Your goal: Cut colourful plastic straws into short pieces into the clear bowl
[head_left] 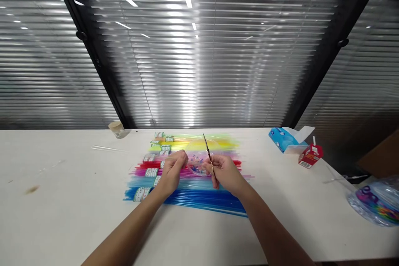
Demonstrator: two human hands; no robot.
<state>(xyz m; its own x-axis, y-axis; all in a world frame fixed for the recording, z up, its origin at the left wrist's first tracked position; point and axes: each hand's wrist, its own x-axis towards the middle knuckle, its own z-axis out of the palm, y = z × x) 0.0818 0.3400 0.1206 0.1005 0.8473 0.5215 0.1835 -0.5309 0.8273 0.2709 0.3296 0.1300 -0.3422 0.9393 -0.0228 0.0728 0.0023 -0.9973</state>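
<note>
My right hand (227, 172) is closed around a pair of scissors (207, 146), whose dark tip points up and away from me. My left hand (172, 169) is closed in a pinch on a thin, pale translucent straw (193, 163). This straw runs toward the fingers of my right hand; its far end is hard to make out. Below and between both hands stands a clear plastic bowl (190, 168) with small coloured pieces in it. Under the bowl and hands lie bundles of long straws, from yellow straws (181, 146) through red and pink to blue straws (199, 198), with printed paper bands (142, 194) near their left ends.
A small lidded cup (116, 129) stands at the back left, near some loose clear straws (109, 149). Toward the right are a blue tissue box (280, 138), a red drink carton (311, 156) and a clear plastic package (375, 201) at the table's edge. Window blinds (193, 70) rise behind the table.
</note>
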